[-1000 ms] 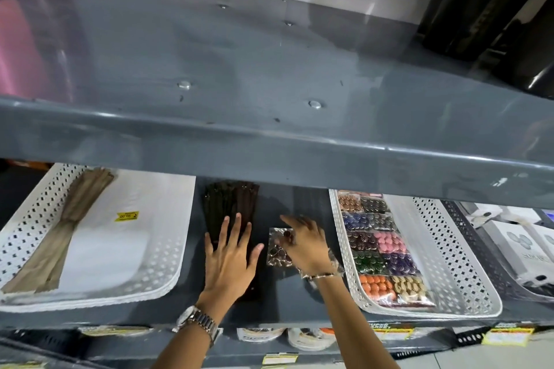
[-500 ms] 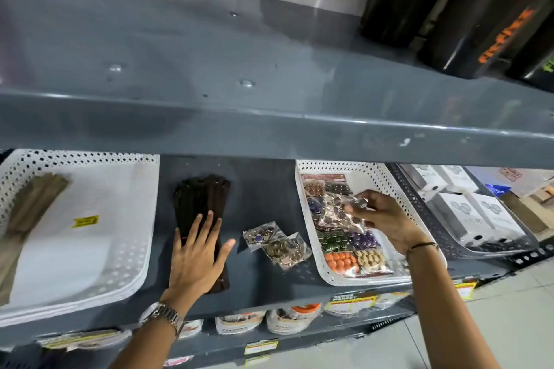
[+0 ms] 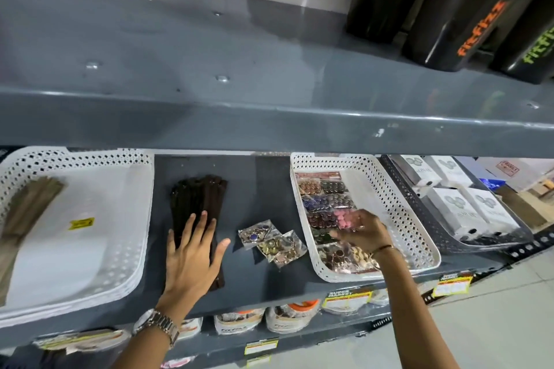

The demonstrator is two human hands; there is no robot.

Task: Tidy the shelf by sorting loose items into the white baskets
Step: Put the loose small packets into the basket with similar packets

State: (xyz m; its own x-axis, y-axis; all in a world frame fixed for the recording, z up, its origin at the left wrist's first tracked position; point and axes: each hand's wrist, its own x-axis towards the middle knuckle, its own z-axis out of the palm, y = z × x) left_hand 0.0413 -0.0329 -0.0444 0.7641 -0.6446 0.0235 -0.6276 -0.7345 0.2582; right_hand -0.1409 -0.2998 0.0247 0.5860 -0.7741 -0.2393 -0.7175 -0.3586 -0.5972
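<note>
My left hand (image 3: 192,252) lies flat, fingers spread, on a dark brown bundle (image 3: 199,201) on the grey shelf (image 3: 263,192) between two white baskets. My right hand (image 3: 364,232) hovers with loose fingers, holding nothing, inside the right white basket (image 3: 398,213). That basket holds a sheet of coloured buttons (image 3: 322,198) and a clear packet of brown buttons (image 3: 344,257) at its near end. Loose clear packets of buttons (image 3: 272,241) lie on the shelf between my hands. The left white basket (image 3: 129,228) holds a tan bundle (image 3: 28,207).
A dark perforated basket (image 3: 425,219) with white boxes (image 3: 452,207) stands right of the right white basket. The shelf above (image 3: 269,123) overhangs close over the baskets and carries black containers (image 3: 467,9). Packaged goods (image 3: 287,317) and price labels sit on the shelf below.
My right hand carried a button packet from the shelf to the right basket and let it go at the near end. My left hand stayed on the dark bundle.
</note>
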